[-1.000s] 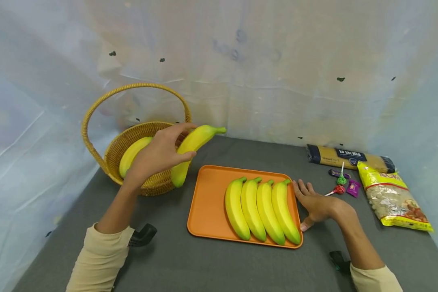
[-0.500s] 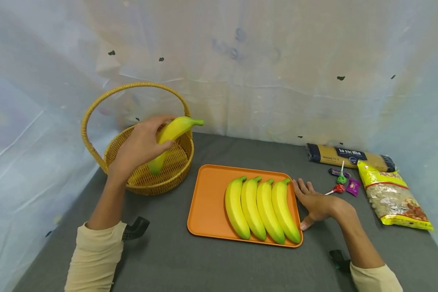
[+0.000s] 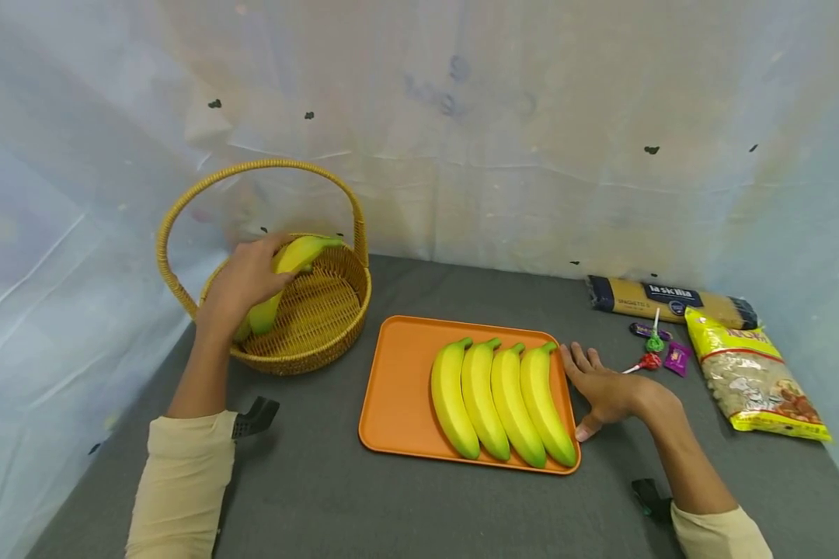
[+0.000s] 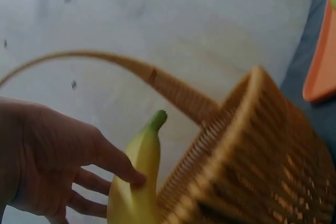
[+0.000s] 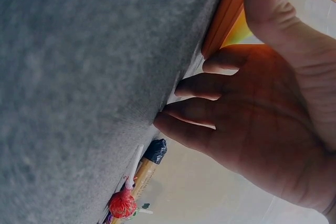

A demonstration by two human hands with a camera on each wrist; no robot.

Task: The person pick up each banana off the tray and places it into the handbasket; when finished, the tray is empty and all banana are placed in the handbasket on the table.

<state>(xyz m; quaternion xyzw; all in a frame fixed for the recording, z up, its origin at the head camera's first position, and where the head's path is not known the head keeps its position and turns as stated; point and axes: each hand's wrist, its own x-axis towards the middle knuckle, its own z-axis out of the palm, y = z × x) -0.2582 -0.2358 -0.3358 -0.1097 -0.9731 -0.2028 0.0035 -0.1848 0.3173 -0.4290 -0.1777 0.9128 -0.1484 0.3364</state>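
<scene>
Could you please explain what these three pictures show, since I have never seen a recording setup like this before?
There is no machine here: a person works with two bare hands and wears three cameras. The wide picture comes from the head and looks down at a grey table. The other two come from the wrists, so each shows its own hand very close.

The left hand grips a banana inside a wicker basket; the left wrist view shows the same fruit beside the basket's rim. The right hand lies flat and open beside an orange tray that bears four bananas. To the right lie a spaghetti packet, lollipops and a yellow food bag.
</scene>
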